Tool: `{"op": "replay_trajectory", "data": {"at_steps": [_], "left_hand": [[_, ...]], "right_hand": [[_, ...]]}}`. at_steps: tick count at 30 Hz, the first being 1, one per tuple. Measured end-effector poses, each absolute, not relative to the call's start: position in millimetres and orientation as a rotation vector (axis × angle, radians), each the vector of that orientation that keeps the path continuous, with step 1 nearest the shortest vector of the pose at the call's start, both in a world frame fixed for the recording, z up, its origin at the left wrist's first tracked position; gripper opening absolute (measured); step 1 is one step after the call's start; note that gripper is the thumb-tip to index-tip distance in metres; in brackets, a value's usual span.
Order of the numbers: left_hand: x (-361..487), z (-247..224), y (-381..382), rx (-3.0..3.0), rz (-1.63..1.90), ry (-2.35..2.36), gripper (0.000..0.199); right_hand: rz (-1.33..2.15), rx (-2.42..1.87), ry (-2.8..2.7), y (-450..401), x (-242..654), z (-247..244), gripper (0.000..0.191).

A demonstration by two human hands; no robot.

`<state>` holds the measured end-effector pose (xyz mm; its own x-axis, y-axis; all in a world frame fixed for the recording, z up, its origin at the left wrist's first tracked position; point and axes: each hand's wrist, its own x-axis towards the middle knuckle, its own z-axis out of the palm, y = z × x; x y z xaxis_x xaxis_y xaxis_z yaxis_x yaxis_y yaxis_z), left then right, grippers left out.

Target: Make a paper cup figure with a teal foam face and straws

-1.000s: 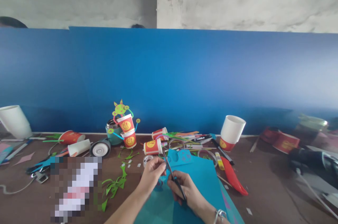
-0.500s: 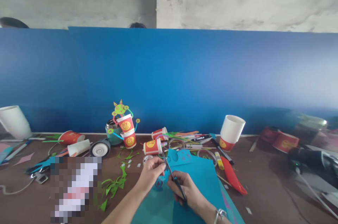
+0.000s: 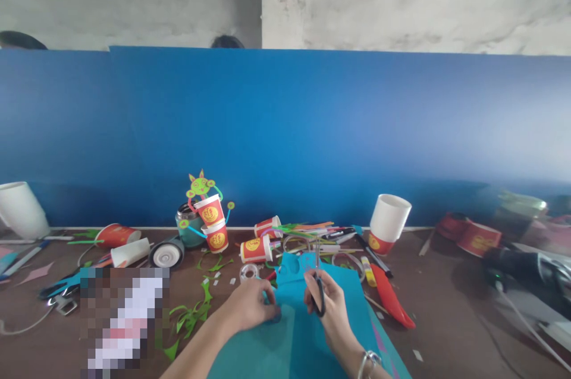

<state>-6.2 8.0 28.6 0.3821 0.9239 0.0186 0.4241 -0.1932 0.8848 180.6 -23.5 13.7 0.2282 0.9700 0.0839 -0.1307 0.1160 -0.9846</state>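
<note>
My right hand is closed round the dark handles of a pair of scissors, whose blades point away from me and are blurred. My left hand rests low over the blue paper, its fingers curled down and thumb close to them. At its fingertips is a small dark-blue paper cutout, mostly hidden. Beneath both hands lie large sheets of blue paper. Beyond them is a blue scrap with round shapes in it.
Two stacked red-and-white paper cups with a green cat-like figure stand at the back left. A roll of clear tape, tipped cups, green scraps, a glue stick and a red pouch-like item surround the paper. White cups stand right.
My right hand has lifted the scissors away from my left hand, blades turning upright. My left hand has come down and nearer me, onto the small cutout.
</note>
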Motion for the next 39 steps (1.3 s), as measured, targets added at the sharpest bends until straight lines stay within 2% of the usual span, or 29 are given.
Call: {"op": "replay_trajectory", "data": {"at_steps": [4,7,11,14,18,23,28,35,37,39], "left_hand": [[3.7,35.4,11.8,2.112,0.818,1.447,0.009],[24.1,37.4,18.6,2.317,0.842,1.369,0.013],[52.3,32.1,27.8,2.515,0.668,1.367,0.018],[62.9,28.8,32.0,2.492,0.688,1.378,0.014],[63.5,33.5,33.7,2.364,0.834,1.418,0.006],[63.4,35.5,23.8,2.038,0.970,1.456,0.008],[59.4,32.4,5.4,1.844,0.888,1.260,0.022],[33.2,53.1,10.0,1.296,0.998,1.078,0.020],[28.1,50.2,14.2,1.142,1.030,1.058,0.018],[24.0,43.5,17.3,1.032,1.135,1.065,0.020]], "right_hand": [[0.965,-1.107,-0.913,-23.9,181.5,15.6,0.037],[0.928,-1.092,-0.859,-22.6,181.3,15.7,0.036],[0.908,-1.091,-0.817,-20.4,181.8,12.6,0.039],[0.914,-1.068,-0.786,-20.0,182.3,10.3,0.038],[0.886,-1.062,-0.788,-19.7,184.0,9.7,0.034],[0.872,-1.083,-0.766,-18.2,184.4,12.5,0.036],[1.105,-0.867,-0.871,-18.1,183.0,15.3,0.033],[1.391,-0.886,-0.911,-20.3,186.7,18.3,0.034],[1.353,-0.967,-0.943,-21.5,186.4,20.3,0.033],[1.119,-1.071,-0.915,-22.1,186.5,22.2,0.031]]}}
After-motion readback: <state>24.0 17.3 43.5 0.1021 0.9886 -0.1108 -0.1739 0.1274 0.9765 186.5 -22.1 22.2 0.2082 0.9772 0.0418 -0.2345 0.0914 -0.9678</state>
